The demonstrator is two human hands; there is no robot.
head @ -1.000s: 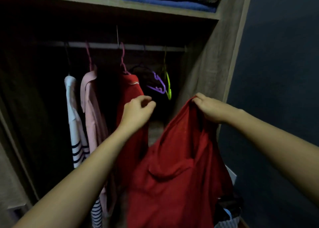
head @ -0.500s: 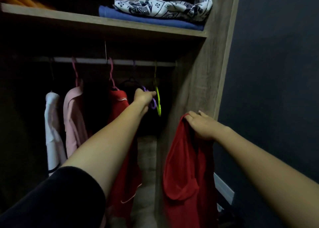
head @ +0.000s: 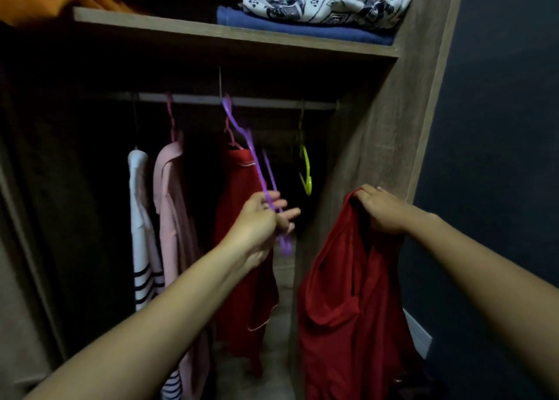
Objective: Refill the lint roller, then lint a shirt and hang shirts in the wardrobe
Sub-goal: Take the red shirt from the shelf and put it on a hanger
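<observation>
As the left hand (head: 257, 221) grips a purple hanger (head: 251, 150) before hung clothes (head: 175, 206), the right hand (head: 382, 210) grips a shirt (head: 341, 309).

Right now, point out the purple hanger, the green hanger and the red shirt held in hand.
purple hanger (head: 253, 154), head view, on its long arm.
green hanger (head: 305, 165), head view, on its arm.
held red shirt (head: 348, 302), head view, on the hanging cloth.

Head camera faces the wardrobe rail (head: 236, 100), close, angled slightly downward.

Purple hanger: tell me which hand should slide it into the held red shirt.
Left: the left hand grips the purple hanger, while the right hand holds the red shirt up by its top.
</observation>
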